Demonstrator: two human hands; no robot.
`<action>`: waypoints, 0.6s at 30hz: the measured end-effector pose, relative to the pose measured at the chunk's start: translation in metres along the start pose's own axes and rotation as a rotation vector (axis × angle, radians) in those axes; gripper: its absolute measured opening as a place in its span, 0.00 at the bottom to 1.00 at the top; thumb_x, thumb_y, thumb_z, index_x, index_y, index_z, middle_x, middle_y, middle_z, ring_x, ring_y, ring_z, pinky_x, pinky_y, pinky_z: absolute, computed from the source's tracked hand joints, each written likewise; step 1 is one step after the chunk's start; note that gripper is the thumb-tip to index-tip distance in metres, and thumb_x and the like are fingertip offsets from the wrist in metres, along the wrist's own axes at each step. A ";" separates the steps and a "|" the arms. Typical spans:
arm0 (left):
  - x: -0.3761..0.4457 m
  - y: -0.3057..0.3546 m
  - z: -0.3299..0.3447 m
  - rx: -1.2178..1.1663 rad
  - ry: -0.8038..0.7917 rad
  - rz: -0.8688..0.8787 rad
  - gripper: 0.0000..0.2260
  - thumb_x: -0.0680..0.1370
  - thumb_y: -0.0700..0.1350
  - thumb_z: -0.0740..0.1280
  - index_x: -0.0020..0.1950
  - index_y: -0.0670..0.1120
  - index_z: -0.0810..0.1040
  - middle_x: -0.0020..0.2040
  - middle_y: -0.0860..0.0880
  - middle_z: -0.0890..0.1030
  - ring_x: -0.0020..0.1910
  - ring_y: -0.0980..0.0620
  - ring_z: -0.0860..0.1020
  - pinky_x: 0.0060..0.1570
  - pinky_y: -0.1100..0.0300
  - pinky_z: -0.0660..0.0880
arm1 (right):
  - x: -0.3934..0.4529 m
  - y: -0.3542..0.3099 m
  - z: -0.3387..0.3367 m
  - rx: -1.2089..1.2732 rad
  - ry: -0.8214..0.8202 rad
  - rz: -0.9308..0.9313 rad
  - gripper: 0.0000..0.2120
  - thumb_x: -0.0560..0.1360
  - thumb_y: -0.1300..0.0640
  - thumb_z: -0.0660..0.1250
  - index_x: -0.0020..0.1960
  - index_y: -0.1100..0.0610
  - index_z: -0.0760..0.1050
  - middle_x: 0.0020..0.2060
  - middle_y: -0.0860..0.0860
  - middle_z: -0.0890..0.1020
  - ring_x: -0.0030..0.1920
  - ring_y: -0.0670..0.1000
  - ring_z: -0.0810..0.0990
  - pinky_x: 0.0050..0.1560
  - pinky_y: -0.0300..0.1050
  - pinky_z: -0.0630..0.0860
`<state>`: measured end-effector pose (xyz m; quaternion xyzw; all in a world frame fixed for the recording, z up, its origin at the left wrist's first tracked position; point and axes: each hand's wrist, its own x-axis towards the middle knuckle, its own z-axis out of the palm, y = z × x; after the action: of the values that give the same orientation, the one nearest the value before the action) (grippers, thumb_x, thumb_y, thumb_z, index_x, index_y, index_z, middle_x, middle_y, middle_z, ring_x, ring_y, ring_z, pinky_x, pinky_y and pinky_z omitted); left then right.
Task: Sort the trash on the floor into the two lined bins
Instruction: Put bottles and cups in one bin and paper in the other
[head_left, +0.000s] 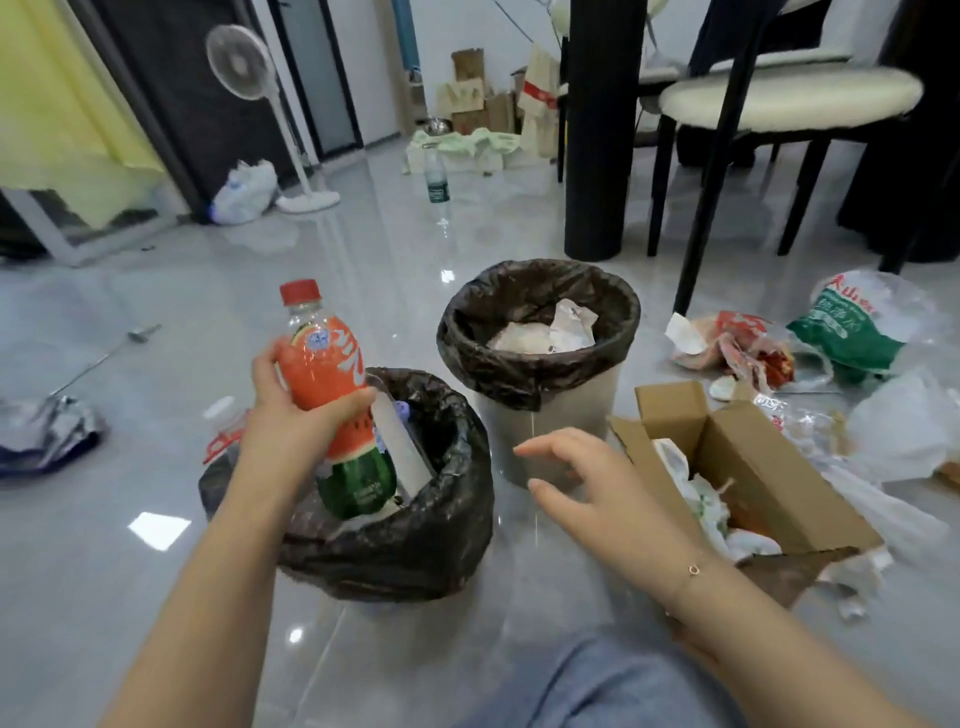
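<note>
Fingers of the left hand (291, 400) grip the bottle (337, 405), base down over the near bin (415, 545); right hand (587, 483) hovers open beside it.

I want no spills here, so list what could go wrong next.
1. The left hand holds the bottle over the near bin, whose loose liner sags; it may catch or tip.
2. The open right hand hovers beside the cardboard box and could knock it.
</note>
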<state>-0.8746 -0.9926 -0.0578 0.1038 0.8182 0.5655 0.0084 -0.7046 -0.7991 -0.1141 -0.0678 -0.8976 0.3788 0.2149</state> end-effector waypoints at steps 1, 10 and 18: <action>0.002 -0.006 -0.003 0.095 -0.031 -0.035 0.41 0.66 0.45 0.79 0.71 0.56 0.58 0.61 0.49 0.75 0.54 0.47 0.77 0.54 0.49 0.76 | 0.001 0.001 0.004 -0.016 -0.023 -0.007 0.13 0.75 0.60 0.65 0.58 0.49 0.76 0.51 0.38 0.76 0.56 0.35 0.71 0.55 0.28 0.66; 0.003 -0.034 0.015 0.416 -0.135 -0.057 0.39 0.70 0.48 0.76 0.73 0.44 0.57 0.66 0.42 0.72 0.61 0.41 0.74 0.60 0.47 0.72 | 0.001 -0.002 0.015 -0.113 -0.166 -0.043 0.12 0.77 0.57 0.64 0.59 0.48 0.75 0.54 0.40 0.76 0.59 0.39 0.70 0.62 0.34 0.66; -0.066 0.004 0.043 0.584 0.128 0.475 0.36 0.72 0.47 0.73 0.75 0.47 0.60 0.75 0.45 0.59 0.74 0.45 0.57 0.72 0.49 0.59 | -0.023 0.005 -0.045 -0.079 -0.026 0.043 0.11 0.76 0.59 0.66 0.55 0.48 0.77 0.49 0.37 0.76 0.52 0.37 0.73 0.50 0.27 0.67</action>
<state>-0.8034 -0.9638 -0.0759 0.2531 0.8969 0.2998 -0.2040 -0.6642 -0.7732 -0.0973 -0.0905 -0.9130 0.3483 0.1924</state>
